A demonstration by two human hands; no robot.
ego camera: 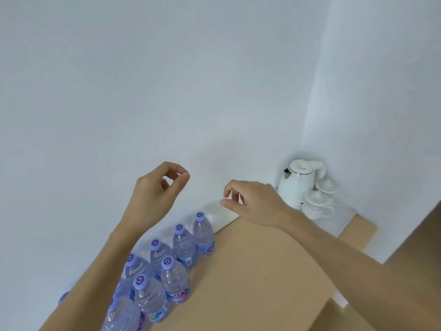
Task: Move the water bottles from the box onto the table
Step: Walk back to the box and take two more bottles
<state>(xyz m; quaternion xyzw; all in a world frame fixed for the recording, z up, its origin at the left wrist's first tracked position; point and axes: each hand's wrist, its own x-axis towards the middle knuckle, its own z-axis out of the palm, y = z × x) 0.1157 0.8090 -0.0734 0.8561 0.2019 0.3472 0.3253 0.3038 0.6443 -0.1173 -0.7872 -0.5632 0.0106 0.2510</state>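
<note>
While both hands hover empty above table (262, 271), water bottles (175, 279) stand upright, long axis vertical, purple caps up, clustered at left against white wall (119, 91). Eight caps visible, some partly hidden by forearm. Left hand (155, 189) and right hand (253, 199): fingers loosely curled, grasping nothing. One white kettle (296, 185), two white cups (317, 203) in corner. Tan tabletop.
</note>
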